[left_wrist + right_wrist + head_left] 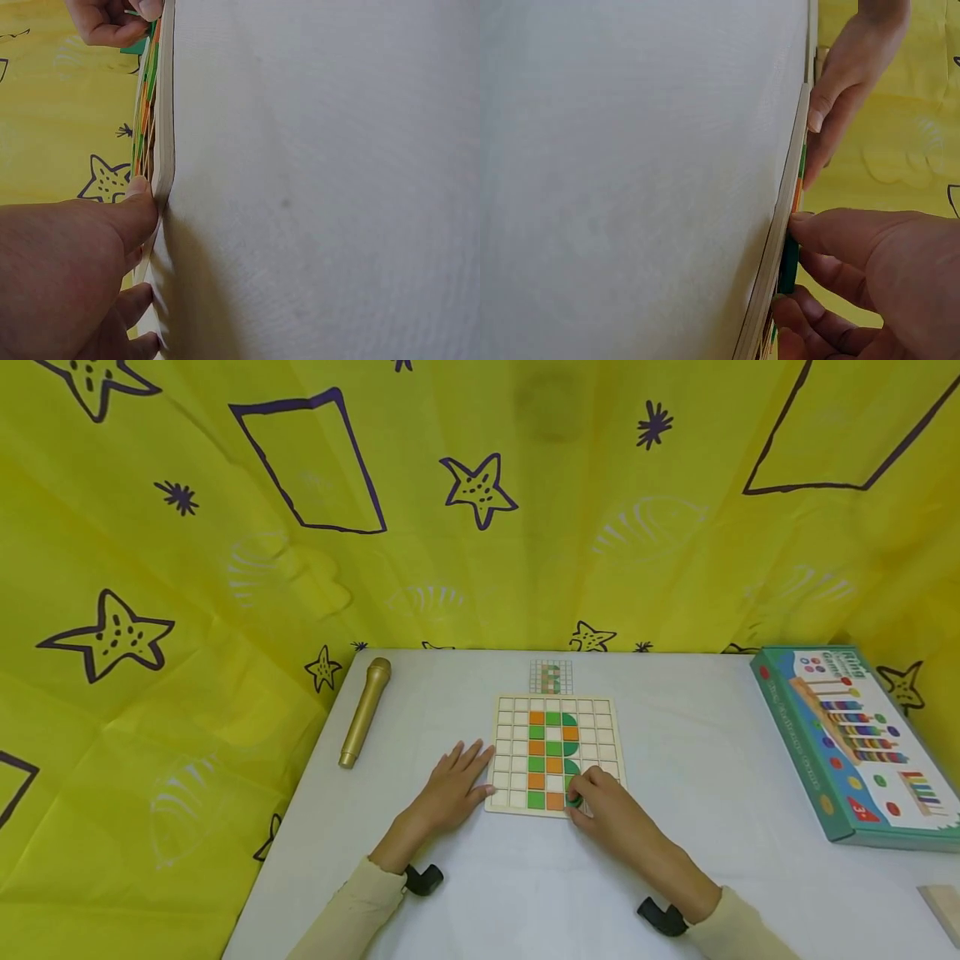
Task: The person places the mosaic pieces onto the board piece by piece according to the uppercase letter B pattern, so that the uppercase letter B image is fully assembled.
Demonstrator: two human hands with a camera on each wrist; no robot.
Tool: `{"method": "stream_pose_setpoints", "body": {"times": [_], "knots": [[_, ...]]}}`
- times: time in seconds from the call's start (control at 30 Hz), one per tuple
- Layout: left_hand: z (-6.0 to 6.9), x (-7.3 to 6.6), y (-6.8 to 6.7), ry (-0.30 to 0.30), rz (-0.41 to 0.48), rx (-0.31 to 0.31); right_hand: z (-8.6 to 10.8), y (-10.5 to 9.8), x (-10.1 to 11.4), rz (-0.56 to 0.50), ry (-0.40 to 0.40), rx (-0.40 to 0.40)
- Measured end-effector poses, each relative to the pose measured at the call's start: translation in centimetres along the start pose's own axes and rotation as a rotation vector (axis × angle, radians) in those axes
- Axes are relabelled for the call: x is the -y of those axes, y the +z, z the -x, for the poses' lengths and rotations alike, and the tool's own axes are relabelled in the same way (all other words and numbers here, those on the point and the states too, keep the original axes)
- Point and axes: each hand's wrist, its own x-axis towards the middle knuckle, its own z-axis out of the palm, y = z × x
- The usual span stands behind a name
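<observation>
A square wooden grid board (pixel 512 743) lies on the white table. Orange, light green and dark green tiles (pixel 553 748) on it form a letter B, some of the dark ones with rounded corners. My left hand (pixel 452 789) rests at the board's left edge, its fingers spread and thumb near the lower corner. Near the board's lower right, my right hand (pixel 618 817) pinches a dark green tile (pixel 788 264) between thumb and fingers, at the bottom end of the B. These fingers partly hide that tile and the cells around it.
A small pattern card (pixel 551 677) showing a similar B lies just behind the board. To the left is a gold microphone-shaped stick (pixel 365 712). A green game box (pixel 862 743) stands at the right, and a pale wooden piece (pixel 941 906) lies at the right edge.
</observation>
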Motion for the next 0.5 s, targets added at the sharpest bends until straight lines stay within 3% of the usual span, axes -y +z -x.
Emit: {"method": "stream_pose_setpoints", "body": {"times": [0.23,0.5], "knots": [[-0.01,-0.12,-0.02,-0.004,0.002,0.0,0.1,-0.26,0.21,-0.041,0.037,0.028],[-0.11,-0.07,0.0,-0.006,-0.006,0.0,0.26,-0.65,-0.1,-0.022,-0.024,0.027]]}}
